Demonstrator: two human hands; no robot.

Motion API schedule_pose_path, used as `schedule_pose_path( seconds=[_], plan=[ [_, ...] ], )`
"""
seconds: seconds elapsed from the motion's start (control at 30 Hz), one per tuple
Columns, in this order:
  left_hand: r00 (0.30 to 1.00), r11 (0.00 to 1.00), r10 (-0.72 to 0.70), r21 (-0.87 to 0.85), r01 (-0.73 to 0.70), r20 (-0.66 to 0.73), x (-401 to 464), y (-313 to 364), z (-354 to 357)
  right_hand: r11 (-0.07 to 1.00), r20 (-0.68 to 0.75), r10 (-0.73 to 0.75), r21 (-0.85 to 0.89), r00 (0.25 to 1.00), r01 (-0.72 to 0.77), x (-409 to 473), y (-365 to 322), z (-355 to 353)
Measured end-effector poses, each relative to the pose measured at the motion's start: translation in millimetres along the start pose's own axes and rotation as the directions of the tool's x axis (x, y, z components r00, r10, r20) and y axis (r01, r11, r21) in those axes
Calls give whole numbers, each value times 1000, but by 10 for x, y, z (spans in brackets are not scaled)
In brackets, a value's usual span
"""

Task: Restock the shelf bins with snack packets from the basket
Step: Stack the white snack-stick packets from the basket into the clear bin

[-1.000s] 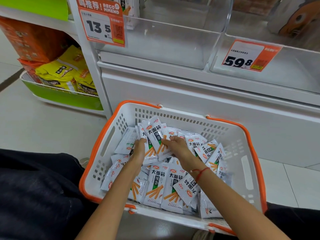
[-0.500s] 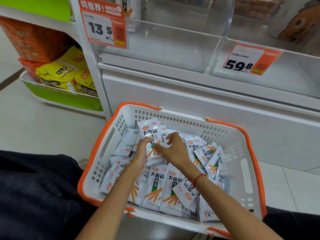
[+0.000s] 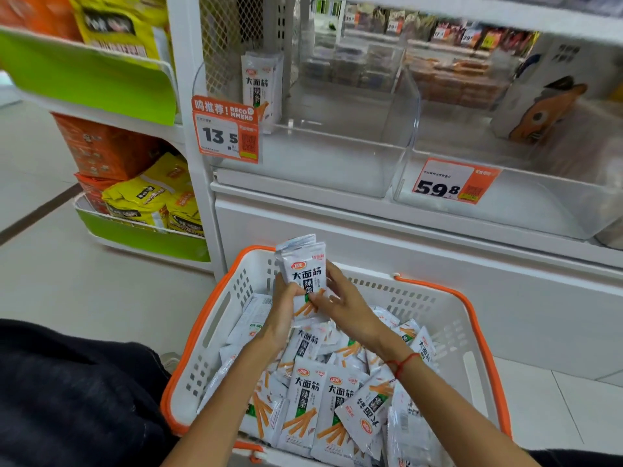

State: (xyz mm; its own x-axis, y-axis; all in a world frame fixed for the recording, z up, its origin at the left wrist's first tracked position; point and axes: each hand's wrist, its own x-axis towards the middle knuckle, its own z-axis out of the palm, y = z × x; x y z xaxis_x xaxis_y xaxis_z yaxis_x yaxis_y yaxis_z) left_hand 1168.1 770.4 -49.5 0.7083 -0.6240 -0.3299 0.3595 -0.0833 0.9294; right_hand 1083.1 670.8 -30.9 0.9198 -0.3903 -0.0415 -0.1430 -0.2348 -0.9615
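Observation:
A white basket with an orange rim sits on the floor, holding several white snack packets printed with orange sticks. A small upright stack of the same packets is raised above the basket's far left corner. My left hand grips the stack from the left and my right hand pinches it from the right. Above stands a clear shelf bin with a few packets upright in its back left corner.
A second clear bin at the right has a 59.8 price tag. A 13.5 tag hangs on the left bin. Green racks with yellow and orange bags stand at the left. My dark trouser leg lies beside the basket.
Both hands have lifted a stack of packets up out of the pile, toward the basket's far left corner. The view has tilted up, showing more of the shelf.

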Motion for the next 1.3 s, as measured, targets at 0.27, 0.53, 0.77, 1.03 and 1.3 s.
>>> schedule_pose_path(
  seconds=[0.27, 0.53, 0.77, 1.03, 1.3],
  plan=[
    [943, 908, 298, 260, -328, 151, -112, 579, -29, 946, -140, -262, -234, 955, 225, 86, -401, -178],
    [738, 664, 639, 329, -671, 217, -86, 1232, -114, 677, -90, -666, -489, 740, 550, 247, -1229, -375],
    [696, 649, 710, 286, -705, 104, 22, 2013, -112, 430, -114, -845, -724, 522, 539, 698, -1669, -523],
    [766, 576, 620, 564, -592, 172, 788, 2947, -192, 541, -184, -778, -683, 601, 491, 1654, -2017, -632],
    [985, 755, 151, 653, -56, -90, 1749, 3228, -254, 747, -91, -345, -629, 934, 215, 2943, -1984, -682]
  ],
)
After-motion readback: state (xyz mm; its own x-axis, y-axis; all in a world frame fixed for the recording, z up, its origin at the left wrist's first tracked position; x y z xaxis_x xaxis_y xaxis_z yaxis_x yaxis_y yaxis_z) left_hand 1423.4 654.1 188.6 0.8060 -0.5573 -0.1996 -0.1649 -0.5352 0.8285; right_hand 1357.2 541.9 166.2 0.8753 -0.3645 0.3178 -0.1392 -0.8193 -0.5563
